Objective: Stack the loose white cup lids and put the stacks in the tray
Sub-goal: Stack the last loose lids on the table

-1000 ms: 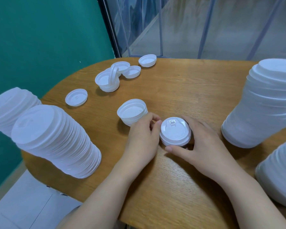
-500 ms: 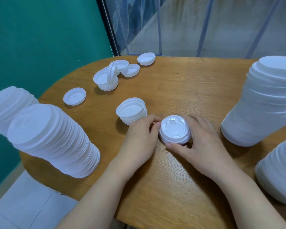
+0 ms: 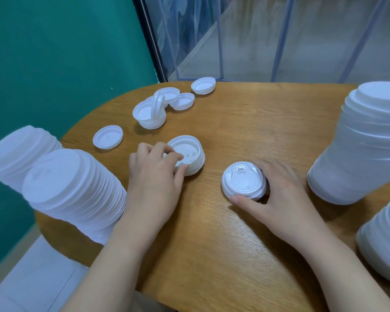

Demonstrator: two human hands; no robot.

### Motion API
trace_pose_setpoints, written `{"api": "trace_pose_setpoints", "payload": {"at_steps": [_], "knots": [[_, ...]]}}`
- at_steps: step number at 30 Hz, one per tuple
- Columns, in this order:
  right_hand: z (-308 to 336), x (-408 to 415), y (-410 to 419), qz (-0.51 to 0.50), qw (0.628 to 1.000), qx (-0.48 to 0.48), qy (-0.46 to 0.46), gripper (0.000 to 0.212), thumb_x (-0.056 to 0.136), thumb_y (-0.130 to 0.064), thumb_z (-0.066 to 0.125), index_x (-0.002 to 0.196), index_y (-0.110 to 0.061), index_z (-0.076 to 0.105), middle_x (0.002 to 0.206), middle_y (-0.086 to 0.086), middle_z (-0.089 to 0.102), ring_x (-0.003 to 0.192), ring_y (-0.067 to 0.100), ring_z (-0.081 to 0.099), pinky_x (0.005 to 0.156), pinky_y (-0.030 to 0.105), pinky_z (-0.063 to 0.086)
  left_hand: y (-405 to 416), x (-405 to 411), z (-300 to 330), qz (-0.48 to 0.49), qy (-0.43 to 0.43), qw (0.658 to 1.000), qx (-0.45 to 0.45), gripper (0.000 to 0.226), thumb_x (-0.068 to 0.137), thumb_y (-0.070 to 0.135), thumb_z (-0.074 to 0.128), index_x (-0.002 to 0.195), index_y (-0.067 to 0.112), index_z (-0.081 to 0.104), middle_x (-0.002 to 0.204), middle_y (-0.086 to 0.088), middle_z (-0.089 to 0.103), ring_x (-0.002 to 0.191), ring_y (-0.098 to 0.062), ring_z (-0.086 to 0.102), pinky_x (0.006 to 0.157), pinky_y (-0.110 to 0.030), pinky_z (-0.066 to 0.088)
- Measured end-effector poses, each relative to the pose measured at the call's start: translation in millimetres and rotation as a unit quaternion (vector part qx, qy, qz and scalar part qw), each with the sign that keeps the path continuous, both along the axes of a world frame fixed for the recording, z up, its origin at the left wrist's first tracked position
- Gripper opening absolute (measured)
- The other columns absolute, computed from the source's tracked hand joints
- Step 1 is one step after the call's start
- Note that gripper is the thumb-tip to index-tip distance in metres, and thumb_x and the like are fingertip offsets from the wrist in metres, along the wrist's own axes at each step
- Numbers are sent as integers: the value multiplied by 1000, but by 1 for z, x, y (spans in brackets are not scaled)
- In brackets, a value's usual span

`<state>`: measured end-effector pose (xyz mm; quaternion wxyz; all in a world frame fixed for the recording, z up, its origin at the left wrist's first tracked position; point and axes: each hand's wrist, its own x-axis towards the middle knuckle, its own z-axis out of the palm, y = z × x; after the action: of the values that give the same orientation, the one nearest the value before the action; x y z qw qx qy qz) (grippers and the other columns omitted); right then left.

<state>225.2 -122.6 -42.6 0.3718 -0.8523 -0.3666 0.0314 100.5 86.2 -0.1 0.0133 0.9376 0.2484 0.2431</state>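
Observation:
A short stack of white lids (image 3: 243,184), top side up, stands on the wooden table (image 3: 245,131). My right hand (image 3: 277,194) curls round it, thumb at its near rim. To its left lies a small upturned stack of lids (image 3: 189,154); my left hand (image 3: 155,174) pinches its near rim, fingers reaching inside. Loose lids lie farther back: a single one (image 3: 108,136), a cluster with one lid on edge (image 3: 151,113), and two more (image 3: 182,101) (image 3: 203,85). No tray is in view.
Tall leaning lid stacks stand at the left (image 3: 74,194) (image 3: 20,152) and at the right (image 3: 363,143) (image 3: 383,242). A teal wall rises behind the table's left edge. Clear plastic sheeting hangs beyond the far edge.
My left hand left the top-side-up stack and moved left onto the upturned stack. My right hand kept its hold.

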Motion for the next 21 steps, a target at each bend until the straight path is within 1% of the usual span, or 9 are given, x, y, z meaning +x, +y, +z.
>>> {"api": "trace_pose_setpoints", "payload": {"at_steps": [3, 5, 7, 11, 16, 21], "knots": [[0, 0, 1, -5, 1000, 1, 1, 67, 72, -61, 78, 129, -31, 60, 119, -21, 56, 120, 10, 45, 97, 28, 33, -1, -1, 1, -11, 12, 1000, 20, 6, 85, 20, 82, 89, 17, 81, 99, 4, 70, 95, -31, 55, 81, -33, 20], [-1, 0, 1, -8, 1000, -1, 4, 69, 72, -61, 78, 130, -31, 59, 122, -19, 57, 121, 10, 44, 98, 27, 32, 1, 0, 2, -17, 15, 999, 32, 6, 82, 17, 85, 85, 18, 80, 94, 5, 70, 92, -30, 57, 78, -30, 15], [0, 1, 1, -8, 1000, -3, 5, 70, 72, -62, 77, 132, -31, 58, 123, -19, 56, 122, 9, 44, 99, 26, 31, 1, 0, 0, -20, 19, 999, 34, 10, 79, 13, 86, 83, 19, 79, 90, 6, 70, 90, -29, 58, 76, -31, 16], [1, 1, 0, -5, 1000, -7, 4, 71, 72, -63, 76, 132, -30, 58, 119, -22, 54, 122, 9, 44, 99, 27, 32, -1, 0, -4, -30, 17, 999, 39, 15, 78, 5, 84, 84, 17, 79, 87, 5, 71, 86, -30, 60, 80, -37, 23], [3, 2, -1, 3, 1000, -16, 6, 76, 70, -62, 78, 135, -31, 56, 121, -26, 49, 125, 7, 42, 101, 27, 31, -1, 3, -4, -49, 23, 997, 51, 12, 82, 9, 82, 84, 19, 76, 84, 5, 68, 86, -29, 58, 83, -38, 23], [3, 2, -3, 12, 1000, -20, 3, 76, 72, -58, 82, 137, -32, 55, 120, -27, 47, 126, 7, 42, 101, 27, 30, -1, 0, 4, -57, 11, 998, 6, 17, 82, 15, 83, 82, 25, 69, 86, 14, 64, 89, -20, 54, 83, -30, 16]]}}
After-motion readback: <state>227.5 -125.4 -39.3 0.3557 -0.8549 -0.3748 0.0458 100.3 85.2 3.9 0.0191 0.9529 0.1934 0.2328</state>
